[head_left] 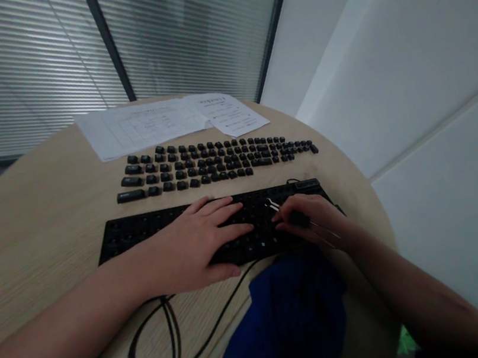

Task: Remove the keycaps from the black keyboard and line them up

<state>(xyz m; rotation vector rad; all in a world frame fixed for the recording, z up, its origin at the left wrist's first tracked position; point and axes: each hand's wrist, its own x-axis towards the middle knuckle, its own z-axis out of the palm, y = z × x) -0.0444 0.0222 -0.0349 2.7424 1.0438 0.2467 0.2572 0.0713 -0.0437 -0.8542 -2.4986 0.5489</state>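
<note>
A black keyboard (139, 233) with its keycaps removed lies across the round wooden table (40, 232). My left hand (199, 242) rests flat on the middle of the keyboard, fingers stretched out. My right hand (312, 222) is closed around a wire keycap puller (275, 206), and a black keycap (301, 218) sits between its fingers over the keyboard's right part. Behind the keyboard, several loose black keycaps (214, 162) are laid out in rows.
A blue cloth (282, 322) lies in front of the keyboard at the near edge. The keyboard's black cable (156, 347) loops at the near left. Paper sheets (145, 124) lie at the far side. A wall is close on the right.
</note>
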